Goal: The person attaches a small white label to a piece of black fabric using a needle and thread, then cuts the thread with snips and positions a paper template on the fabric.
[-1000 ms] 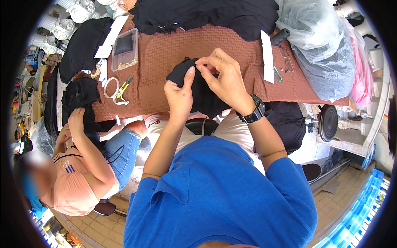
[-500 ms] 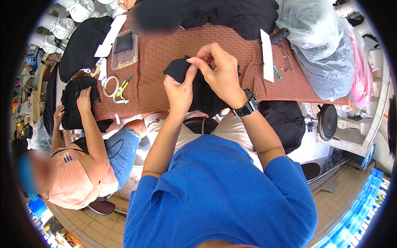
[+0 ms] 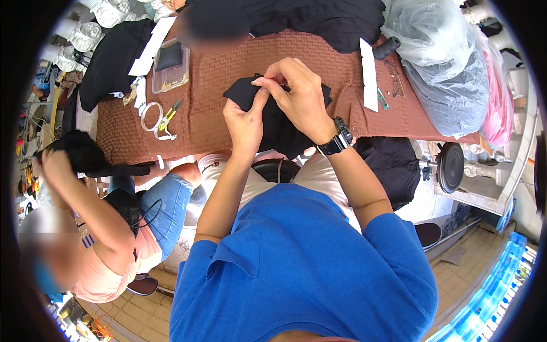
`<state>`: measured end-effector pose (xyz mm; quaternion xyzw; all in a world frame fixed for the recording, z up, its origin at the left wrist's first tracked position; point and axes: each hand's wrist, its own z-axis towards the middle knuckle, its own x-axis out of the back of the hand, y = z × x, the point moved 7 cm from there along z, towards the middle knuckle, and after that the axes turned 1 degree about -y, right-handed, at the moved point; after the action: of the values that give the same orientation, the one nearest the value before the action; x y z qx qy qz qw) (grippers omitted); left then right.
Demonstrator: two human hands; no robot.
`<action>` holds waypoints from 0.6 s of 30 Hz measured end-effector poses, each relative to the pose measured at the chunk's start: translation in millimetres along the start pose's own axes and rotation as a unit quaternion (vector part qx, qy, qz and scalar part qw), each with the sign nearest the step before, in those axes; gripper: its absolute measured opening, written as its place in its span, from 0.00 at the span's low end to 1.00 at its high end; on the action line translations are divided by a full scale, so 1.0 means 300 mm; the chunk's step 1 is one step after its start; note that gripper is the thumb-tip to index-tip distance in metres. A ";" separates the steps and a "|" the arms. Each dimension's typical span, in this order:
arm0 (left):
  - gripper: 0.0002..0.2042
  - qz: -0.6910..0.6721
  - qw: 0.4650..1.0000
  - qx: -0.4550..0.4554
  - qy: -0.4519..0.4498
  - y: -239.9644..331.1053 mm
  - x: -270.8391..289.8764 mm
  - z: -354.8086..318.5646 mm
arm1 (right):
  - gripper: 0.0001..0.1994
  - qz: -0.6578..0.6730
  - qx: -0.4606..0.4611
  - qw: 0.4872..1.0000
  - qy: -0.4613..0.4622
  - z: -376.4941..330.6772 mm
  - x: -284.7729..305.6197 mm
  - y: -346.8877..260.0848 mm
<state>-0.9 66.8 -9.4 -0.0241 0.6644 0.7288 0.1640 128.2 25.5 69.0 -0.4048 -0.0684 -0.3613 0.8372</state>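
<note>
Cloth [image 3: 282,134], black, at the table's [image 3: 199,111] near edge.
Left hand [image 3: 245,121] and right hand [image 3: 299,94] pinch its top tight, side by side; the rest hangs toward the person.

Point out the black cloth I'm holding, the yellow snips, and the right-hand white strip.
Black cloth [image 3: 280,130], head view: hanging part.
Yellow snips [image 3: 167,118], head view: the handles.
White strip [image 3: 368,75], head view: its middle.

The left grip [image 3: 244,124] and right grip [image 3: 300,101] pinch close together.
</note>
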 end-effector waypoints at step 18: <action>0.18 -0.172 0.947 0.238 -0.130 -0.049 0.109 -0.016 | 0.11 0.153 -0.041 0.987 0.038 -0.104 0.011 0.087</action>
<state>-28.8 69.8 -32.3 -0.0034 0.7771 0.5071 0.3727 142.3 11.7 33.3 -0.4305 0.0415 -0.2464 0.8673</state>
